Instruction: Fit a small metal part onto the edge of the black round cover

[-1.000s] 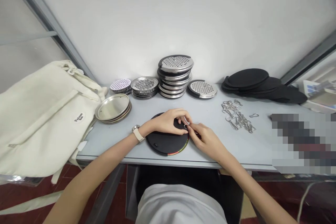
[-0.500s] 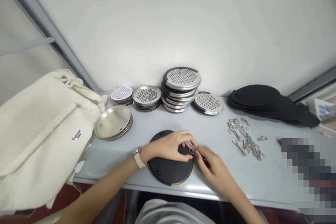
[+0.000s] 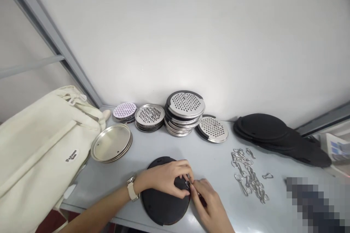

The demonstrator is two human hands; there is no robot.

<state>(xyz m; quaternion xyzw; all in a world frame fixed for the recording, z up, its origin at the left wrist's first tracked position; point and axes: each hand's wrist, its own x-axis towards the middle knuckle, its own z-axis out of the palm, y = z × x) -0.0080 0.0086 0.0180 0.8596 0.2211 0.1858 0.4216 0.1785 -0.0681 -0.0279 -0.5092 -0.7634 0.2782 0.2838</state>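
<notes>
A round black disc (image 3: 161, 207) lies near the table's front edge. My left hand (image 3: 165, 179), with a watch on its wrist, reaches over it and grips the disc's right edge between thumb and curled fingers. A small silver metal clip (image 3: 187, 184) shows between my two hands at that edge. My right hand (image 3: 208, 198) pinches the clip with thumb and forefinger. Its other fingers are partly hidden. Whether the clip passes through the disc cannot be seen.
Behind are stacks of round perforated metal plates (image 3: 186, 104) and plain metal discs (image 3: 112, 142). Loose metal clips (image 3: 250, 174) lie to the right, below a pile of black discs (image 3: 262, 127). A cream bag (image 3: 46, 156) stands left; a blurred patch covers the lower right.
The view has tilted up, so everything sits lower in the picture. Both hands stay at the disc's right edge, the clip still between them, with slight finger movement.
</notes>
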